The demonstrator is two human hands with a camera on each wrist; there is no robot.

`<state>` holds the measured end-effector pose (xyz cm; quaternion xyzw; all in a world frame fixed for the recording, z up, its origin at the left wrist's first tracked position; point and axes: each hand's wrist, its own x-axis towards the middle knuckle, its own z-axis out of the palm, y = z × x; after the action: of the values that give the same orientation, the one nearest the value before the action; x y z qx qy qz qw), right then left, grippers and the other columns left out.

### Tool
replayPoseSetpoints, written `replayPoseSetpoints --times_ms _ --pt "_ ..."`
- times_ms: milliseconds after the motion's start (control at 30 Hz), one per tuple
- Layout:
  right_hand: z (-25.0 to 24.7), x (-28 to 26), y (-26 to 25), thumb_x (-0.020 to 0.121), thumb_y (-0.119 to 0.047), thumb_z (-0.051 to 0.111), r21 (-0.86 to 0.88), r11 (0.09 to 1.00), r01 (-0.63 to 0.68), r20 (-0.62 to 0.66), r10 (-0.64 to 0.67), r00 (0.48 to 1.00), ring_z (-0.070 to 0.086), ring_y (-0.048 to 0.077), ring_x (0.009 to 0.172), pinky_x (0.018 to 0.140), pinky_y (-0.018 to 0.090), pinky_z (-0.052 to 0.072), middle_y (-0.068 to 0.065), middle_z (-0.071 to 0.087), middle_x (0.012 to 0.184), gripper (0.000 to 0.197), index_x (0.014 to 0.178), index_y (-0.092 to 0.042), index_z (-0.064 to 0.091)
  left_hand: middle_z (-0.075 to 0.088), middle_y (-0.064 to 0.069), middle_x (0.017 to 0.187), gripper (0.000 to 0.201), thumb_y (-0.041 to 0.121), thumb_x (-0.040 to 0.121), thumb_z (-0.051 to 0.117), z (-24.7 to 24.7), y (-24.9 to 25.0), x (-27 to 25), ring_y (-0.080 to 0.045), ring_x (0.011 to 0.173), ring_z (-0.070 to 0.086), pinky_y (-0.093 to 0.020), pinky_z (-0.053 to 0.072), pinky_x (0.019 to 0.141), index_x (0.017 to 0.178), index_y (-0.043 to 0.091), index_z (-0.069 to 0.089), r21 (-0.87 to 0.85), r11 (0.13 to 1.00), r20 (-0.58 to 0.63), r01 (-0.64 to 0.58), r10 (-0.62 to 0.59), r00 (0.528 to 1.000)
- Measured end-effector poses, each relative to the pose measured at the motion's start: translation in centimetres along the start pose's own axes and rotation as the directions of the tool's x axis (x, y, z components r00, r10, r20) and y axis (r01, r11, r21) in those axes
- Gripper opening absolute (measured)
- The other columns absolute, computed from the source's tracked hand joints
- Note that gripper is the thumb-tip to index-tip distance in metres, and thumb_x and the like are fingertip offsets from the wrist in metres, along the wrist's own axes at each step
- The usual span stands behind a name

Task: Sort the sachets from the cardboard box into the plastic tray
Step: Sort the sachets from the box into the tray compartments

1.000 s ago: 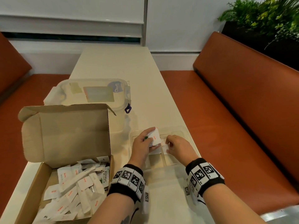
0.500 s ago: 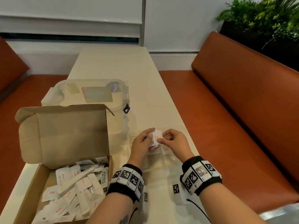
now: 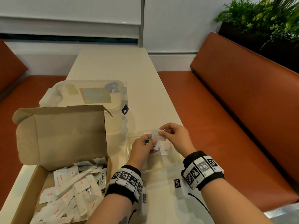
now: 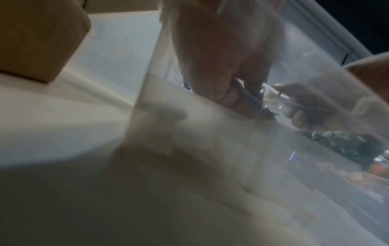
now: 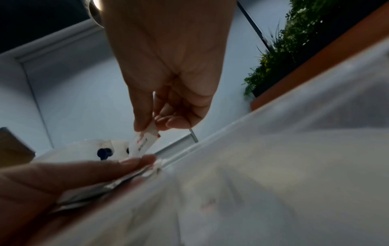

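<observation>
Cream desk (image 3: 113, 65) surface carries all task items, with orange bench seating on both sides.

Sachet in transfer: the right hand (image 3: 176, 138) pinches one white sachet with red print (image 3: 157, 135) between thumb and fingertips, held above the far part of the plastic tray (image 3: 129, 139). A second ago this hand was low at the tray beside the left hand; it has since risen with a single sachet drawn off the left hand's stack. Judgement: one sachet has been separated and is ready for placement in a compartment.

Left hand (image 3: 142, 149): fingers curled round a small bundle of sachets (image 3: 151, 145), one showing green and black print. It remains over the tray, little changed.

Plastic tray: clear, divided into compartments. At least one white sachet with red print (image 3: 165, 150) lies inside, just beside the left hand. The near compartments appear to hold nothing, though the clear plastic makes this uncertain.

Cardboard box (image 3: 24, 191): at the near left of the desk, lid flap raised. It holds a loose pile of many white sachets (image 3: 69, 191), some red-printed, some long and narrow, one marked Stevia. Judgement: sorting is at an early stage.

Lidded clear container (image 3: 90, 94): stands behind the box, closed, with a blue latch; contents not discernible.
</observation>
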<state>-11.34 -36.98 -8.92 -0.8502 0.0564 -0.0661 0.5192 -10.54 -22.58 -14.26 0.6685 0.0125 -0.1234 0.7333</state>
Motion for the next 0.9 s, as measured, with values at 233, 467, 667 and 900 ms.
replayPoseSetpoints --times_ms 233,467,667,900 --pt "0.1 0.2 -0.5 0.083 -0.019 0.07 -0.192 0.98 0.043 0.134 -0.017 0.991 0.055 0.008 0.069 0.06 0.011 0.041 0.006 0.07 0.082 0.01 0.089 -0.012 0.074 0.072 -0.011 0.089 0.012 0.016 0.09 0.063 0.0 -0.1 0.1 -0.023 0.082 0.067 -0.034 0.058 0.073 0.095 0.012 0.073 -0.044 0.999 -0.024 0.006 -0.007 1.0" --pt "-1.1 0.0 1.7 0.084 -0.023 0.069 -0.394 0.919 -0.027 0.123 0.082 0.989 0.049 -0.003 0.063 0.054 0.007 0.037 -0.007 0.064 0.076 0.009 0.083 -0.015 0.074 0.069 0.0 0.089 0.015 0.009 0.091 0.06 -0.2 -0.1 0.4 -0.019 0.087 0.063 -0.039 0.057 0.08 0.092 0.018 0.072 -0.055 0.998 -0.106 -0.001 -0.005 0.994" --pt "-0.8 -0.4 3.5 0.076 -0.029 0.077 -0.513 0.858 -0.011 0.16 0.109 0.981 0.047 -0.002 0.059 0.052 0.009 0.037 -0.014 0.051 0.064 0.008 0.077 -0.021 0.077 0.069 0.0 0.092 0.017 0.009 0.092 0.059 -0.1 -0.2 0.3 -0.013 0.083 0.063 -0.034 0.056 0.078 0.097 0.018 0.072 -0.042 0.999 -0.109 -0.034 0.029 0.994" --pt "-0.2 -0.5 4.6 0.079 -0.029 0.074 -0.561 0.827 0.033 0.196 0.094 0.976 0.042 0.0 0.063 0.053 0.013 0.025 -0.012 0.045 0.071 0.004 0.08 -0.026 0.073 0.069 0.002 0.091 0.017 0.01 0.092 0.059 -0.2 -0.3 0.5 -0.009 0.081 0.062 -0.03 0.056 0.077 0.097 0.02 0.072 -0.006 0.999 -0.107 -0.051 0.05 0.993"
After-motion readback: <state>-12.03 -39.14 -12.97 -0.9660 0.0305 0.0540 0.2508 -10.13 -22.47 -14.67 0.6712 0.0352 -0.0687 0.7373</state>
